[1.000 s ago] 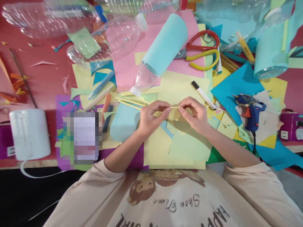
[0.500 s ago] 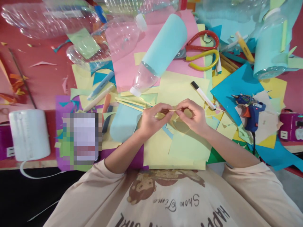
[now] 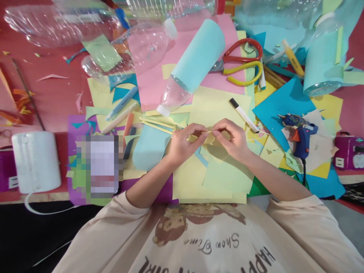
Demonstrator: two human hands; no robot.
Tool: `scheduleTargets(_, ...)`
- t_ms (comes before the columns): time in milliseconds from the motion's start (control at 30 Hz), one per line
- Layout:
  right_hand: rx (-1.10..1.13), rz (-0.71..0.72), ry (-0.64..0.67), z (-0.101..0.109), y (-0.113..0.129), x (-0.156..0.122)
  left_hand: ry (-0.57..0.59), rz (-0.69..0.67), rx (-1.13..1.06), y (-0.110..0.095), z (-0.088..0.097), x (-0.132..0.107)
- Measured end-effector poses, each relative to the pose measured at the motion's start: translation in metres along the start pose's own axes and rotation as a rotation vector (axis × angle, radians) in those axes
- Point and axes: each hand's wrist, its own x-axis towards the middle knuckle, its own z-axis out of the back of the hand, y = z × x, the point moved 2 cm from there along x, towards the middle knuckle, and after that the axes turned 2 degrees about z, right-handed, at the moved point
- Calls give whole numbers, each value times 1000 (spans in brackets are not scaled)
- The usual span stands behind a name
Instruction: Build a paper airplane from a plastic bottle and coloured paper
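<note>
My left hand [image 3: 182,146] and my right hand [image 3: 231,140] meet over a stack of pale yellow paper sheets [image 3: 210,178] near the table's front edge. Both pinch a small folded piece of yellow paper [image 3: 211,138] between thumb and fingers, the fingertips almost touching. Its thin edge runs between the two pinches. A black-and-white marker [image 3: 243,114] lies just beyond my right hand.
A plastic bottle wrapped in light blue paper [image 3: 191,68] lies behind the hands, with red and yellow scissors [image 3: 241,60] beside it. A blue glue gun [image 3: 298,131] rests at the right. Clear bottles [image 3: 62,22], a white roll [image 3: 35,161] and paper scraps crowd the left.
My hands have drawn closer together on the yellow paper piece, the right fingers shifting slightly left. The rest of the table is as before.
</note>
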Motion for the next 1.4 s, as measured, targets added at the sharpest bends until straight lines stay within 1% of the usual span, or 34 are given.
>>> scheduleTargets(100, 9, -5, -3, 0, 0, 0, -11, 7, 7, -1, 0, -1)
scheduleTargets(300, 58, -87, 13, -1, -2, 1, -8, 57, 1, 2, 0, 0)
scheduleTargets(400, 67, -125, 15, 3, -1, 4, 28, 90, 5, 5, -1, -1)
scheduleTargets(467, 66, -139, -27, 10, -2, 7, 71, 96, -4, 6, -2, -2)
scheduleTargets(533, 41, -152, -94, 20, -4, 11, 102, 74, -13, 5, -3, -3)
scheduleTargets(633, -53, -154, -146, 34, -10, 17, 84, -40, 50, -3, 2, -3)
scheduleTargets(700, -149, -127, -148, 41, -15, 21, 23, -135, 140, -10, 13, 1)
scheduleTargets(767, -252, -87, -133, 45, -19, 23, -117, -179, 224, -12, 31, 7)
scheduleTargets(800, -300, -72, -117, 46, -21, 24, -189, -189, 244, -11, 43, 10)
scheduleTargets(833, -346, -58, -102, 47, -23, 25, -235, -201, 266, -7, 54, 14)
scheduleTargets(867, -393, -45, -91, 49, -25, 26, -192, -173, 321, -1, 63, 18)
scheduleTargets(900, -443, -32, -90, 50, -27, 26, -176, -136, 376, 6, 72, 21)
scheduleTargets(933, -494, -19, -93, 51, -30, 26, -123, -42, 424, 15, 79, 23)
scheduleTargets(1000, -587, 10, -104, 54, -35, 26, -88, 44, 467, 31, 89, 25)
scheduleTargets(1033, -624, 25, -109, 56, -37, 26, -65, 78, 474, 37, 91, 25)
scheduleTargets(1067, -653, 37, -112, 57, -39, 26, -45, 88, 478, 41, 91, 25)
scheduleTargets(1133, -685, 58, -114, 59, -40, 27, -34, 51, 492, 43, 88, 26)
scheduleTargets(1267, -603, 101, -111, 55, -29, 26, -28, -128, 493, 32, 73, 30)
scheduleTargets(1333, -532, 141, -61, 47, -20, 24, 7, -191, 472, 26, 63, 30)
scheduleTargets(1400, -471, 196, 40, 36, -11, 19, 30, -203, 448, 21, 55, 28)
